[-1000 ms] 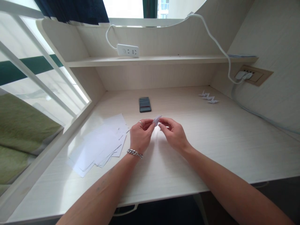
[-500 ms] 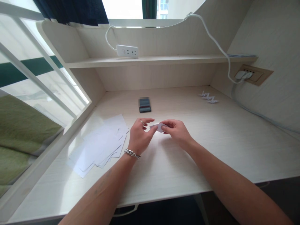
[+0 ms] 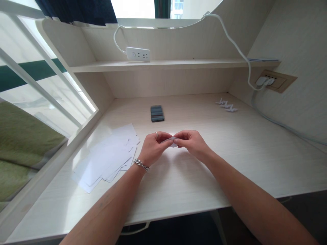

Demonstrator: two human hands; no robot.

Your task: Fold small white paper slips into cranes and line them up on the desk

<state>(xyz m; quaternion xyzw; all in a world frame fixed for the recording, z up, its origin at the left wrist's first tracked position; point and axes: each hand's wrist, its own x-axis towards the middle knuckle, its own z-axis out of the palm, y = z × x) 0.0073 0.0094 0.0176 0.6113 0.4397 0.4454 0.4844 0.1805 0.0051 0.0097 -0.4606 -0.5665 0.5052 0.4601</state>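
Note:
My left hand (image 3: 153,147), with a ring and a chain bracelet, and my right hand (image 3: 192,143) meet over the middle of the pale wooden desk (image 3: 230,153). Both pinch a small folded piece of white paper (image 3: 173,142) between their fingertips, low over the desk top. Most of the paper is hidden by the fingers. A loose spread of white paper sheets (image 3: 107,158) lies just left of my left hand.
A dark phone (image 3: 157,113) lies farther back on the desk. Small folded white paper figures (image 3: 227,105) sit at the back right. A white power strip (image 3: 138,54) rests on the shelf, its cable running to a wall socket (image 3: 270,81) on the right.
The folded paper came down from a raised, tilted position to just above the desk. Both hands closed in together around it.

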